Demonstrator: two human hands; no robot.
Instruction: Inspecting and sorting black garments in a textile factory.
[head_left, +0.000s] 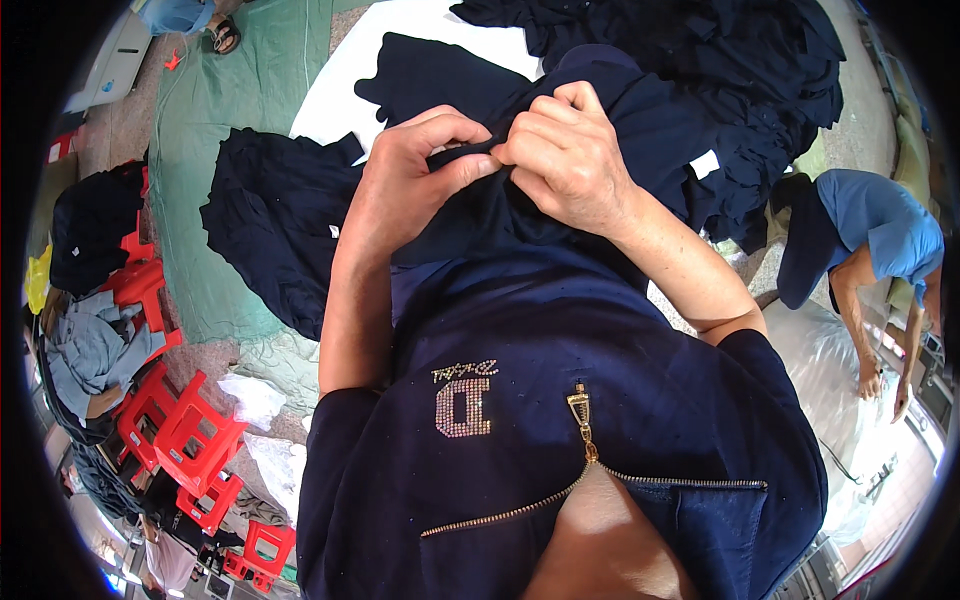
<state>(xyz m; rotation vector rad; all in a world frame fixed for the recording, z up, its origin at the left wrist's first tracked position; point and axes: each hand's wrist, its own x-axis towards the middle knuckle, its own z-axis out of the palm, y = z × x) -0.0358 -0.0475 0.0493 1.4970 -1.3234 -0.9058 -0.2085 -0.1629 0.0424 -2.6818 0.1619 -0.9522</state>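
While the left hand (pixel 412 172) and right hand (pixel 572 158) pinch a dark cloth (pixel 470 215) — held up before the wearer's navy shirt (pixel 650 415), near a heap of dark garments (pixel 720 60) — a loosened fingertip hold could let the fold slip. The grip hides the pinched edge; dark on dark obscures where cloth ends and heap begins.

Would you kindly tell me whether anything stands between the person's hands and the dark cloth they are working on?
Nothing visible does: the left hand and the right hand both pinch the dark cloth directly, and no other object shows between them and it.
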